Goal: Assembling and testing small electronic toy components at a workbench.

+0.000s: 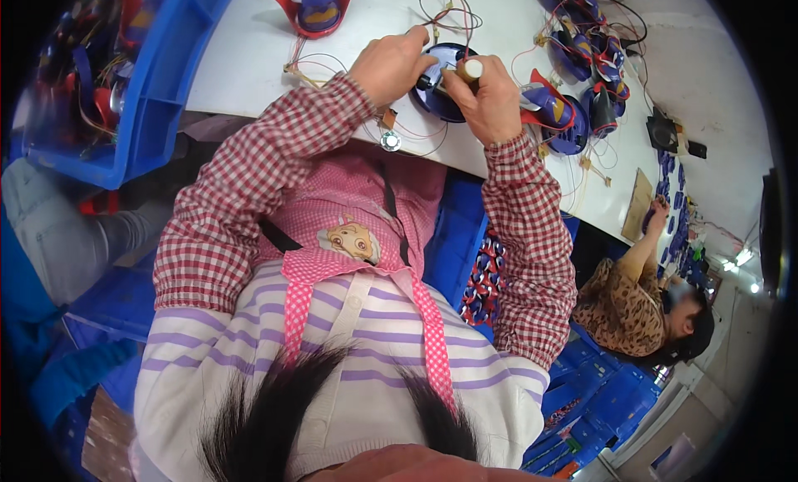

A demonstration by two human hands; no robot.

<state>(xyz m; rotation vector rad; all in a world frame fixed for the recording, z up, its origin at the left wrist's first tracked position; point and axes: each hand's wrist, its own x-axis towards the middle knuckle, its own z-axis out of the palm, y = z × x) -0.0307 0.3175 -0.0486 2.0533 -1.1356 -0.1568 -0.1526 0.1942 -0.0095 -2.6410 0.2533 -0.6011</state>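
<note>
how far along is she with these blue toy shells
Looks done: several wired blue and red shells lie in a cluster on the white table. In hand: the left hand steadies one blue shell while the right hand holds a white-tipped tool to it. Left: a blue bin holding more parts.

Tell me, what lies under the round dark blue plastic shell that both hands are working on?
The round dark blue plastic shell rests on the white table, thin wires trailing beside it. The left hand and right hand hide its top.
</note>
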